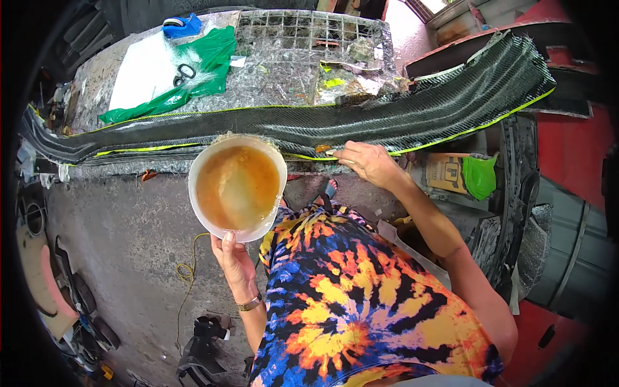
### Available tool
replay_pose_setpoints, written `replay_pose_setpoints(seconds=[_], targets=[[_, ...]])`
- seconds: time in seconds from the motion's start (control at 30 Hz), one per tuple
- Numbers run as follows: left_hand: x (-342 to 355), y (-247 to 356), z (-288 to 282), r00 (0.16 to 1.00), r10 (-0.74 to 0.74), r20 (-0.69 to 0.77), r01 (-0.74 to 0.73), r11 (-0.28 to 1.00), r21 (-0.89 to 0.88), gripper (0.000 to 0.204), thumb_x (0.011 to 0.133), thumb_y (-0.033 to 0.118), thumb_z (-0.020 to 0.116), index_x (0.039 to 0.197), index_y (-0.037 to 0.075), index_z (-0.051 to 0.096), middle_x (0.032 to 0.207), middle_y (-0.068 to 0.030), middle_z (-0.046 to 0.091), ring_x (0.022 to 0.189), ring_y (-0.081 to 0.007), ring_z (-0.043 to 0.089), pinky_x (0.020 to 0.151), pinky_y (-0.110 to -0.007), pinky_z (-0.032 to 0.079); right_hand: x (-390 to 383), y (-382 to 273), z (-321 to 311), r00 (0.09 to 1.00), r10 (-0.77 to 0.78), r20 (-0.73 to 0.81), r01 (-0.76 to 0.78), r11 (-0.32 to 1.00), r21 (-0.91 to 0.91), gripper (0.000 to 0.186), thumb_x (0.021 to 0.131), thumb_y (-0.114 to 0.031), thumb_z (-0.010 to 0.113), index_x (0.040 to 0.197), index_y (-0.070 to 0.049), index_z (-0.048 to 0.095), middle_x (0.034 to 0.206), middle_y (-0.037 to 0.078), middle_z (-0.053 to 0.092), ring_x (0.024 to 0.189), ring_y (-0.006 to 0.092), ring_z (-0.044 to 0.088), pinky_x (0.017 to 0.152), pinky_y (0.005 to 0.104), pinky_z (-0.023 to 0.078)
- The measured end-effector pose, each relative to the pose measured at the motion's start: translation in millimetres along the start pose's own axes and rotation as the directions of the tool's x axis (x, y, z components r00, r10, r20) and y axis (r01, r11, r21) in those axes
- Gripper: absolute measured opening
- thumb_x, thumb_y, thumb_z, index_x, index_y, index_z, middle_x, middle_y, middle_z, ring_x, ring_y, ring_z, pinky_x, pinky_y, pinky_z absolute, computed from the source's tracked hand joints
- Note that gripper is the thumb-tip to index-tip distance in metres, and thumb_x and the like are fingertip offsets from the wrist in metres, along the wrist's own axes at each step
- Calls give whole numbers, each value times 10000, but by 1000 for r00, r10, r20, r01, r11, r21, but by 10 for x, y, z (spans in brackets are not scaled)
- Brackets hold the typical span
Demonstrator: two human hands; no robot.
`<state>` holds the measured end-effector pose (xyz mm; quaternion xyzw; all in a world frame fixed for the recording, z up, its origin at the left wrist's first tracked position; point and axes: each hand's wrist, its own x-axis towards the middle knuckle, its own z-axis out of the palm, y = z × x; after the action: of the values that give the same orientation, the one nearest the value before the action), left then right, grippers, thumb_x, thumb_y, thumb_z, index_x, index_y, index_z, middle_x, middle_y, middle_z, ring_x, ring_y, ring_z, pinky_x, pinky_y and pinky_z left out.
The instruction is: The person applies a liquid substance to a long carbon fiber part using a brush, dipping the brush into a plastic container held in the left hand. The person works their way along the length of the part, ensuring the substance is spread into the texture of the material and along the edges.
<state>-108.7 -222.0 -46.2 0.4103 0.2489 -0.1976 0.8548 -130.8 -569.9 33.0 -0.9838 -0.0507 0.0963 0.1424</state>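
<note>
My left hand (233, 261) is closed on the near rim of a white bowl (196, 219), thumb over the edge. Amber, translucent liquid (240, 184) fills much of it. A long, curved black woven carbon-fibre part (303, 126) with yellow-green edging lies across the table behind the bowl. At its near edge, my right hand (367, 161) pinches what looks like a small brush (324, 149), pale at the handle and brownish at the tip. The tip touches or hovers just over the part's edge; I cannot tell which. My fingers hide most of the handle.
The worn table (277, 71) bears scissors (184, 74) on white and green sheets (216, 55), plus a blue tape dispenser (182, 26). A cardboard box (445, 173) and a green bag (481, 177) sit below right. A yellow cord (187, 274) runs over the floor.
</note>
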Motion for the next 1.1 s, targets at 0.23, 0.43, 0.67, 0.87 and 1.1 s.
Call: replay_pose_setpoints(seconds=[0.23, 0.43, 0.67, 0.87, 1.1], targets=[[-41, -7, -5, 1000, 12, -16, -12, 1000, -27, 621, 796, 195, 727, 1315, 9, 440, 1147, -59, 558, 1017, -147, 547, 895, -305, 434, -53, -103, -289, 1000, 20, -12, -20, 999, -41, 203, 872, -168, 624, 1061, -100, 657, 833, 76, 562, 772, 272, 609, 665, 372, 500], [-64, -5, 20, 1000, 15, -15, -15, 999, -36, 638, 801, 197, 724, 1332, 11, 424, 1171, -61, 553, 1028, -149, 546, 898, -307, 429, 131, -74, 131, 999, -12, -30, 13, 999, 35, 169, 875, -136, 620, 1031, -71, 633, 844, 97, 588, 751, 295, 623, 627, 388, 501], [-26, -51, -44, 999, 33, 12, -32, 997, -64, 644, 814, 192, 712, 1349, 3, 406, 1252, -91, 539, 1134, -180, 538, 975, -334, 421, -124, -56, 49, 972, 88, -216, -84, 996, 25, 139, 865, -90, 615, 999, -51, 616, 846, 109, 590, 685, 320, 629, 583, 404, 509], [-10, -44, 12, 998, 49, 35, -48, 998, -43, 636, 811, 172, 715, 1341, -2, 410, 1256, -97, 542, 1148, -184, 536, 987, -337, 418, -143, -209, -34, 928, 165, -333, -119, 981, 153, 144, 844, -16, 641, 985, 4, 663, 814, 135, 647, 659, 260, 638, 588, 344, 502], [67, -102, 64, 997, 21, 76, -19, 1000, -18, 598, 809, 172, 716, 1309, 5, 432, 1252, -96, 545, 1138, -179, 544, 970, -330, 434, -36, -148, 321, 848, 308, -431, -156, 923, 352, 146, 891, -68, 616, 1003, 14, 662, 856, 142, 663, 758, 241, 654, 681, 319, 497]])
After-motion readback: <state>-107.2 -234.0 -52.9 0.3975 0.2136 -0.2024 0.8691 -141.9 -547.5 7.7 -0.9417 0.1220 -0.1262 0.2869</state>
